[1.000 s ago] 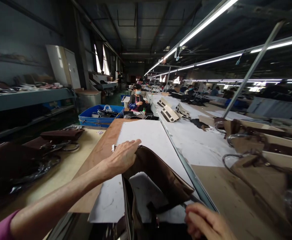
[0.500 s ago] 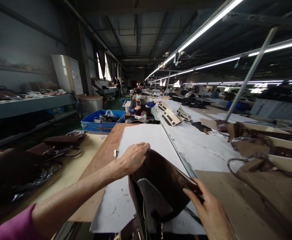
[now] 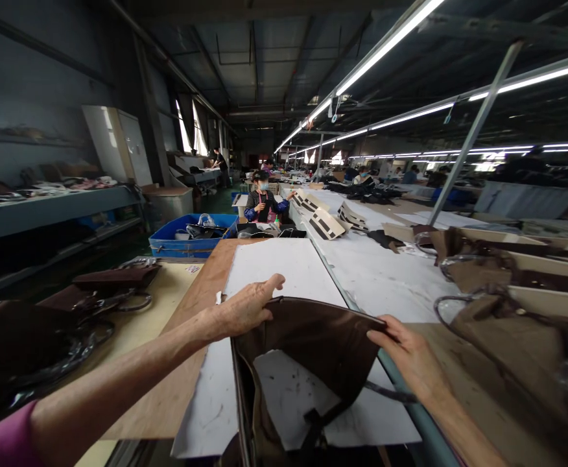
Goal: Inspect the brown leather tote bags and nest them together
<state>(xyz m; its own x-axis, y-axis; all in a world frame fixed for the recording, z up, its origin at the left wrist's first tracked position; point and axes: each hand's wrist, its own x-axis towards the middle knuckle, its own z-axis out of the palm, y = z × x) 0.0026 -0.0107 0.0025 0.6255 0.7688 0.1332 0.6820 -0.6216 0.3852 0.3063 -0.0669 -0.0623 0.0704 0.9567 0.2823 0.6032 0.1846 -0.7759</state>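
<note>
A dark brown bag is held up by its rim in front of me, its mouth spread towards me. My left hand is closed at the rim's left corner, with the index finger reaching past the edge. At the right corner, my right hand pinches the rim between thumb and fingers. A dark strap sticks out below the right hand. Pale material shows inside the mouth; whether it is lining or the sheet beneath, I cannot tell. The bag's lower part leaves the picture.
White sheeting covers a brown board beneath the bag. Brown bags line the right side, and more dark bags lie left. Ahead stand a blue bin and a seated masked person.
The right hand has risen slightly and moved right, lifting its rim corner. The left hand has shifted a little left, its index finger now straighter. The bag's mouth is spread wider.
</note>
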